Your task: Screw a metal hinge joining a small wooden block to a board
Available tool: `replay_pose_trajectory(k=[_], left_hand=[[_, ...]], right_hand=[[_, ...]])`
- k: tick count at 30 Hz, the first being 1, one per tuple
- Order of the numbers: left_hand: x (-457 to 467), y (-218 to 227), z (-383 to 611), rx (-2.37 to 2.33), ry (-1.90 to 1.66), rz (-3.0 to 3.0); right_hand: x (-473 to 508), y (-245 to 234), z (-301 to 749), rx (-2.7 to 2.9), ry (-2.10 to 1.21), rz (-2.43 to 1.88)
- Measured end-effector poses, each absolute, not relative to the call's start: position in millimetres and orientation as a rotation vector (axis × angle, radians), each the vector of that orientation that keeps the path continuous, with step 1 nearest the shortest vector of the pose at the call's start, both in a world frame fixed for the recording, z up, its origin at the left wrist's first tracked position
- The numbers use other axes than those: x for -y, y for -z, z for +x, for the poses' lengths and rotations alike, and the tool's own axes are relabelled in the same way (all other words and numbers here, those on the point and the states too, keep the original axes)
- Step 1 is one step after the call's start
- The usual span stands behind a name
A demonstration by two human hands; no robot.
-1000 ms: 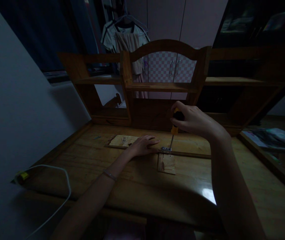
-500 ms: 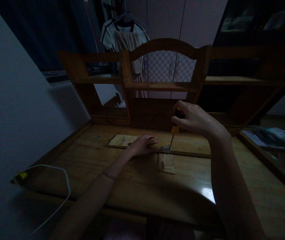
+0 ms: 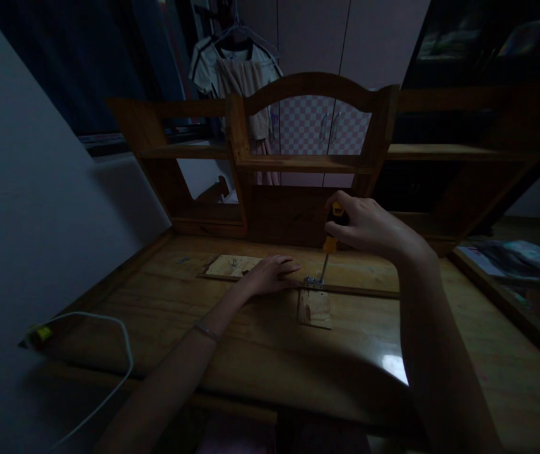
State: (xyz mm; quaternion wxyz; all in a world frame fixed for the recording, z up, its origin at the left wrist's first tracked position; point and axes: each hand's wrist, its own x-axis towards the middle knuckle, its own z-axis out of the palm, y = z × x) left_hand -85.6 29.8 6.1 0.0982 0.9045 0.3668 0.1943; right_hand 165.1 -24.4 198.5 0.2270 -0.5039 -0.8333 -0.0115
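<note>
My right hand [image 3: 369,225] is closed round the black and yellow handle of a screwdriver [image 3: 329,241], held nearly upright. Its tip rests on a small metal hinge [image 3: 314,282] fixed to a thin wooden strip [image 3: 355,291] on the wooden desk [image 3: 260,340]. My left hand [image 3: 270,275] lies flat with fingers stretched out, pressing on the strip just left of the hinge. A small pale wood patch [image 3: 315,308] sits right below the hinge.
A wooden hutch with shelves [image 3: 308,164] stands at the back of the desk. A white cable with a yellow plug [image 3: 43,331] hangs at the left edge. Another pale patch [image 3: 229,265] lies left of my hand. Papers [image 3: 516,258] rest at the right.
My right hand has shifted its grip slightly on the screwdriver handle, as in turning it. My left hand stays on the strip.
</note>
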Motion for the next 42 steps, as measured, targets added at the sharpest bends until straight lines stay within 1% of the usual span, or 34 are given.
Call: replay_pose_trajectory(k=[5, 17, 23, 31, 42], left_hand=[[-28.4, -7.5, -85.1, -1.077, -0.571, 2.665], [-35.6, -0.6, -86.6, -0.975, -0.626, 2.751], [-34.2, -0.2, -87.4, -1.054, -0.581, 2.734], [-33.9, -1.4, -87.4, -1.045, -0.551, 2.733], [-34.1, -3.2, -87.4, -1.045, -0.553, 2.704]], right_hand=[[22.3, -196.6, 165.3, 2.292, 0.098, -1.396], [19.6, -192.2, 165.2, 2.321, 0.095, -1.220], [16.9, -192.2, 169.7, 2.261, 0.148, -1.348], [23.7, -199.0, 168.3, 2.304, 0.061, -1.399], [23.4, -198.1, 171.8, 2.262, 0.031, -1.346]])
